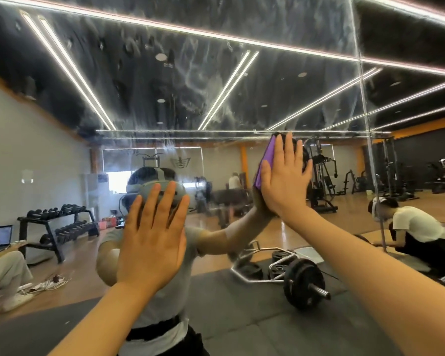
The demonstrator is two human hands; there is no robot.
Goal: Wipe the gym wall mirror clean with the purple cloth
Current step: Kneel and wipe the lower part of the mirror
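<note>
The right hand [284, 179] presses the purple cloth [263, 163] flat on the mirror [216, 73], fingers straight, right of centre. Smears lie above its fingertips, so I'd expect upward strokes; the left hand [152, 237] rests flat, empty, lower left.

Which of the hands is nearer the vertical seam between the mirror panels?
Right. The right hand presses the purple cloth flat on the mirror, a short way left of the seam. The left hand lies flat on the glass much farther left and lower.

purple cloth [263, 164] mostly hidden behind right hand [285, 181], forearms cut off below
</note>
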